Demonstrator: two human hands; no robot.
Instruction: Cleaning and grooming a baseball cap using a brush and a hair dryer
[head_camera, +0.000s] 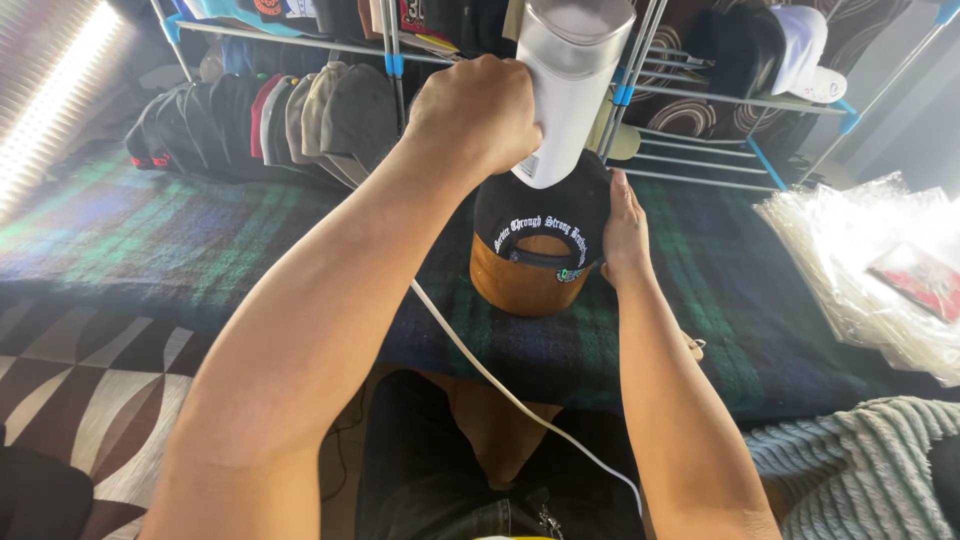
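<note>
On a rounded wooden form (520, 285) sat the black cap (540, 215), its back strap toward the camera, with the right hand (625, 225) lying flat and open against its side. Directly above the cap, the left hand (475, 110) was closed around a white handheld steamer (565, 80), nozzle down at the crown, its white cord (500, 385) trailing toward the lap. Steaming looked under way; next would probably call for turning the cap, fingers clear of the nozzle, while behind it stacked caps (260, 125) crowded a wire rack (690, 130).

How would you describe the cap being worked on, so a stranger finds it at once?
On the dark green plaid table cover, look at the centre, below the white handheld steamer. The black cap sits alone on a rounded wooden form, unlike the caps stacked in a row behind.
</note>
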